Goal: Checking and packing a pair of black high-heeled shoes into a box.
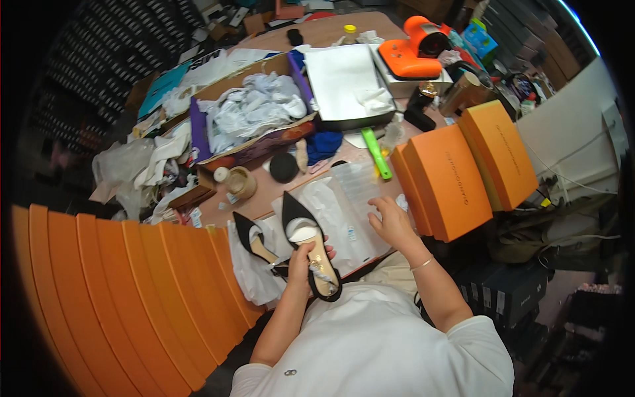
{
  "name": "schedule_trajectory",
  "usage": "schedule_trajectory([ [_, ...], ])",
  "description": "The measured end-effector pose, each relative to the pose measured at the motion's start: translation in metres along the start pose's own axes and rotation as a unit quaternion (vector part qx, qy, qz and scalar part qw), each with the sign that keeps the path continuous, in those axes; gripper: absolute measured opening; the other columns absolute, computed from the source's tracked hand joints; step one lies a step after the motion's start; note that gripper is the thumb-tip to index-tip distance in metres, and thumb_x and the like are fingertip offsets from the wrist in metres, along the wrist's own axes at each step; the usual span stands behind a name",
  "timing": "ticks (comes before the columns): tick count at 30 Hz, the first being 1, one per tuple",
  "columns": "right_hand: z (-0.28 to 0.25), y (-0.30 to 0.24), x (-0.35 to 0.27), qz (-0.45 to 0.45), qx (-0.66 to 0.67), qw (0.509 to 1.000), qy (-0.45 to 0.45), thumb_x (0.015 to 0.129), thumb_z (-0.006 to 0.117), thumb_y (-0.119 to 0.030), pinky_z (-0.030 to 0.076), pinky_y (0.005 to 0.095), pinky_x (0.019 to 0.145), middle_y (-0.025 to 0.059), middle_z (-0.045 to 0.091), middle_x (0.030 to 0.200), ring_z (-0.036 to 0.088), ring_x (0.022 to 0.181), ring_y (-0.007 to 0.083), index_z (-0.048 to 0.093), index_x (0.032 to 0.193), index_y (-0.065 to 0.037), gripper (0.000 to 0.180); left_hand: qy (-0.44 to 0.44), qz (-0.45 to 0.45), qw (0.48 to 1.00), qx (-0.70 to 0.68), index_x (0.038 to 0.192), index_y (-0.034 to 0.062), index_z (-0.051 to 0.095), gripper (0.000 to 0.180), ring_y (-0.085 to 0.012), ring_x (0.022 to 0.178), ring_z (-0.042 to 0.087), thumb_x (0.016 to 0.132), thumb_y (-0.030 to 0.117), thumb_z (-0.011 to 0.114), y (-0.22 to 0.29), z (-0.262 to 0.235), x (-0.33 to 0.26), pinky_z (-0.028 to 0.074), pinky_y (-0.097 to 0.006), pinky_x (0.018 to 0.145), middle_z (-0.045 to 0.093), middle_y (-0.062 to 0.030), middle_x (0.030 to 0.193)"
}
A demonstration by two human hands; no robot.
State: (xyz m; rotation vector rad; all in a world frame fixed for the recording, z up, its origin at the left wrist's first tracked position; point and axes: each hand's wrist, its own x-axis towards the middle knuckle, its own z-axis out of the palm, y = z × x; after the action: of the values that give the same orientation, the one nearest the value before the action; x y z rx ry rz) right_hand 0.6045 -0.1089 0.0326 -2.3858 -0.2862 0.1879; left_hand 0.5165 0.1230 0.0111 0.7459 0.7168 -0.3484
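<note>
A black pointed pump [309, 246] lies right of its twin black pointed pump [251, 239], both left of stacked orange cardboard boxes [463, 173].

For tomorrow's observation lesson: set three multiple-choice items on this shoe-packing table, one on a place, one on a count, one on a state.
1. Where does the second shoe lie?
A. left of the held shoe
B. on the orange boxes
C. in the white tray

2. How many black shoes show?
A. one
B. two
C. four

3. What is the right hand doing?
A. gripping a bottle
B. resting on clear wrapping
C. lifting a lid

Answers:
1 A, it sits beside the shoe on its left.
2 B, a pair only.
3 B, it lies flat on the wrapping; the left hand holds the shoe.
</note>
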Motion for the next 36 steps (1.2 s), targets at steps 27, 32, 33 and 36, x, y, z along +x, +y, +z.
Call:
schedule_trajectory([
  [27,0.007,-0.079,-0.020,-0.020,0.170,0.974,-0.148,0.078,0.078,-0.021,0.049,0.0282,0.058,0.0083,0.062,0.074,0.061,0.066,0.0135,0.053,0.107,-0.001,0.043,-0.100,0.038,0.992,-0.065,0.121,0.0019,0.050,0.049,-0.0228,0.100,0.062,0.094,0.042,0.040,-0.036,0.020,-0.003,0.050,-0.036,0.088,0.061,-0.0124,0.109],
  [32,0.038,-0.076,-0.028,-0.053,0.173,0.972,-0.151,0.078,0.075,-0.022,0.051,0.0359,0.062,0.0203,0.065,0.078,0.065,0.067,0.0305,0.055,0.111,0.002,0.045,-0.018,0.089,0.996,-0.012,0.126,0.0032,0.045,0.053,-0.0204,0.105,0.060,0.098,0.048,0.036,-0.049,0.011,-0.011,0.049,-0.033,0.090,0.058,-0.0111,0.114],
  [33,0.036,-0.076,-0.030,-0.056,0.199,0.962,-0.177,0.079,0.074,-0.023,0.052,0.0381,0.063,0.0224,0.065,0.079,0.066,0.069,0.0345,0.055,0.110,0.002,0.045,-0.041,0.068,0.996,-0.040,0.126,0.0036,0.045,0.052,-0.0201,0.103,0.060,0.099,0.047,0.036,-0.050,0.003,-0.008,0.050,-0.033,0.089,0.059,-0.0106,0.113],
  [36,0.054,-0.070,-0.028,-0.072,0.071,0.992,-0.074,0.075,0.077,-0.026,0.049,0.0375,0.057,0.0140,0.062,0.071,0.062,0.062,0.0309,0.059,0.097,-0.001,0.038,-0.027,0.097,0.995,-0.015,0.120,0.0057,0.048,0.051,-0.0186,0.091,0.063,0.100,0.050,0.032,-0.062,0.010,-0.012,0.053,-0.031,0.079,0.060,-0.0092,0.106],
])
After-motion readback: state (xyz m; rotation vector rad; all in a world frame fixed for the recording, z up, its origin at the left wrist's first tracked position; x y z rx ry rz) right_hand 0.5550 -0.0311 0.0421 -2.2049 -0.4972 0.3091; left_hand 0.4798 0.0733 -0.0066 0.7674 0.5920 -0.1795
